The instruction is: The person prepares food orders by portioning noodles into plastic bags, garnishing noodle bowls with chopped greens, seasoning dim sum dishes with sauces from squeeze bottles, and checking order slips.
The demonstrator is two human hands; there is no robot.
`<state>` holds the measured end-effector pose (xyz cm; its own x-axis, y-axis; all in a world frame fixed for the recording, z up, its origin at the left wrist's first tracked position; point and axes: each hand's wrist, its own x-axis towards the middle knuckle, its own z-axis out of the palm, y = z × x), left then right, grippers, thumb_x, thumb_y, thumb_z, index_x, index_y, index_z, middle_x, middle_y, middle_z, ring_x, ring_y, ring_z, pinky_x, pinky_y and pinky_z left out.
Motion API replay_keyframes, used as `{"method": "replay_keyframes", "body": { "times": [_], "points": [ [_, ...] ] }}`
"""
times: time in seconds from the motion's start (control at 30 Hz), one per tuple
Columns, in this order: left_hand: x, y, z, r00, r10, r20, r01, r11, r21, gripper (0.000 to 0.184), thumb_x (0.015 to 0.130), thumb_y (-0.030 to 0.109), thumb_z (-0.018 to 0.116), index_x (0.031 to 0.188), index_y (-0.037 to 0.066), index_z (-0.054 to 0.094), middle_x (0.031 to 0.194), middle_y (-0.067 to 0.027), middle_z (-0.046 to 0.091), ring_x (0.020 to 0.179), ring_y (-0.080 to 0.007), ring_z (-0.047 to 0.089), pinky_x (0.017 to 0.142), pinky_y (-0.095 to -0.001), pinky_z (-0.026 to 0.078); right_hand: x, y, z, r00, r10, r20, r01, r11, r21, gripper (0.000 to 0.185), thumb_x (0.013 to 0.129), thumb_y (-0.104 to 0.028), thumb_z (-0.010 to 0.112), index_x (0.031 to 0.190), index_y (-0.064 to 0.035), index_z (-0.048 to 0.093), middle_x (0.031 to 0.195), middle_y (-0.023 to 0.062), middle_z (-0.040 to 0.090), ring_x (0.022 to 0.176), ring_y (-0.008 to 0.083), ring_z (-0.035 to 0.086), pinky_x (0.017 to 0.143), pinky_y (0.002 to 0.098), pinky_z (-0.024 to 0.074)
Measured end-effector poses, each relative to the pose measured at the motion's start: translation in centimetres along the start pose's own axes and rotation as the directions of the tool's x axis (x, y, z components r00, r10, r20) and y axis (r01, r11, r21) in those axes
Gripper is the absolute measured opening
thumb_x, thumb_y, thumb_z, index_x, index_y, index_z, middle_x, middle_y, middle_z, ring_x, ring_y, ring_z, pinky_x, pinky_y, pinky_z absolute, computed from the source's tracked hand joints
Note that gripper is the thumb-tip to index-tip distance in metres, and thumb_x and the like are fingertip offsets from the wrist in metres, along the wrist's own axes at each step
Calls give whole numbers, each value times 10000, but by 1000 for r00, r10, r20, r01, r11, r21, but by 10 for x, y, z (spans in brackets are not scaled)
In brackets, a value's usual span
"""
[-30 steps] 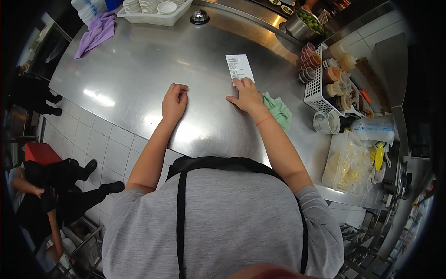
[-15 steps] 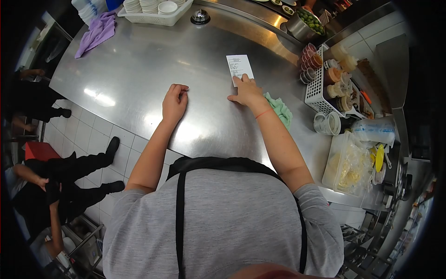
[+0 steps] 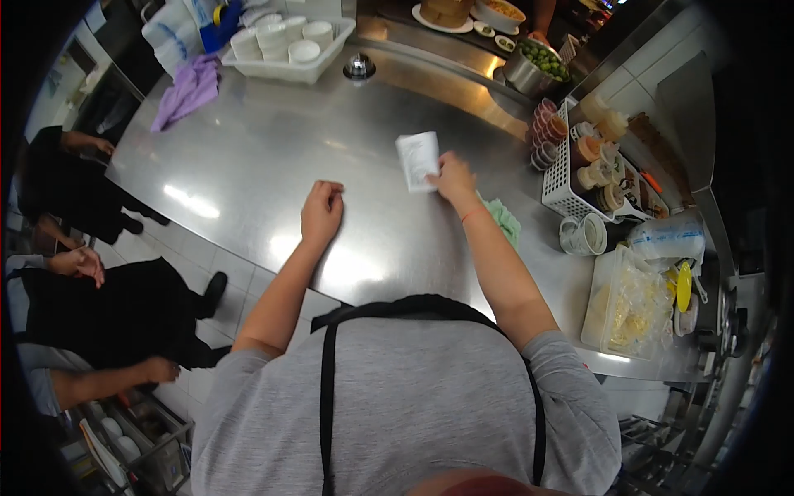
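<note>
My right hand (image 3: 456, 178) pinches the lower right edge of a white printed receipt (image 3: 418, 159) between thumb and fingers. The paper looks bent, with a second layer or fold showing at its upper left, and its print is too blurred to read. On the steel counter (image 3: 273, 140), my left hand (image 3: 322, 213) rests with its fingers curled in and nothing visible in them. Just beyond my right wrist lies a crumpled green cloth (image 3: 503, 221), partly hidden by the forearm.
A white tray of small cups (image 3: 310, 70), a call bell (image 3: 359, 66) and a purple cloth (image 3: 187, 93) are at the far side. Rightward stand a basket of sauce bottles (image 3: 571, 178) and a tub of bagged food (image 3: 612, 302). People in black aprons (image 3: 107, 310) are at left.
My right hand has gone from lying over the flat receipt to gripping its edge, and the paper is now bent. A person at left has shifted. The camera view has tilted slightly.
</note>
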<state>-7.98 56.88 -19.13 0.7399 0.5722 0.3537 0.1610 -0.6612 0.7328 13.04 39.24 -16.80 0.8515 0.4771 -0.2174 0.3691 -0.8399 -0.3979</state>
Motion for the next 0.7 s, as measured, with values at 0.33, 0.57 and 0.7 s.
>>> {"method": "replay_keyframes", "body": {
  "times": [0.33,0.57,0.7],
  "points": [
    [-14,-16,8,958,-255,135,288,825,-487,304,893,323,454,1037,74,550,914,-67,561,800,-157,552,705,-290,439,-117,-34,65,632,-669,392,-192,355,915,246,777,-31,595,1012,-31,523,842,57,585,800,108,557,672,227,458],
    [-16,44,-4,864,-149,481,460,622,-634,601,908,343,420,1363,150,79,1081,-85,467,1006,-176,473,847,-328,405,-75,-48,31,813,-469,346,-209,320,924,197,786,-11,571,952,-33,469,830,62,590,641,104,568,529,205,494],
    [35,38,-30,877,-63,477,432,537,-724,652,895,233,465,1380,155,35,945,-57,492,866,-125,462,763,-294,425,-61,-86,24,889,-323,325,-221,319,922,223,783,-33,583,972,-44,465,871,47,587,647,83,554,517,189,479]
  ]
}}
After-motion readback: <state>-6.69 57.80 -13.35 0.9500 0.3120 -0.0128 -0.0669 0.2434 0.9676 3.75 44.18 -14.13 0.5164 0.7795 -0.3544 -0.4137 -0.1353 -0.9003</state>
